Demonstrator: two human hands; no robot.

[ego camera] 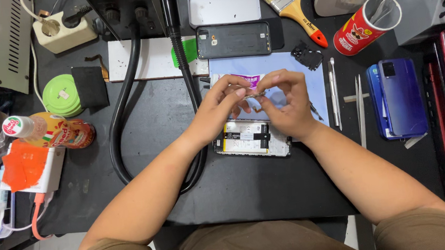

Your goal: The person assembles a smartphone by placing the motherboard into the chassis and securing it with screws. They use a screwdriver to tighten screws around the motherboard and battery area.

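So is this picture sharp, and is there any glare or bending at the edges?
Head view: even overhead light, soft shadows under the forearms; the left hand, right hand and opened phone look sharp; a mild sheen lies on the blue phone; the edges bow slightly, wide-lens style.

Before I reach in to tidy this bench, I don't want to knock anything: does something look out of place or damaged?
Nothing looks spilled or broken. The opened phone lies with its insides bare, beneath both hands, which pinch a small thin part. Its dark back cover lies apart, further up the mat. A bottle lies on its side at left.
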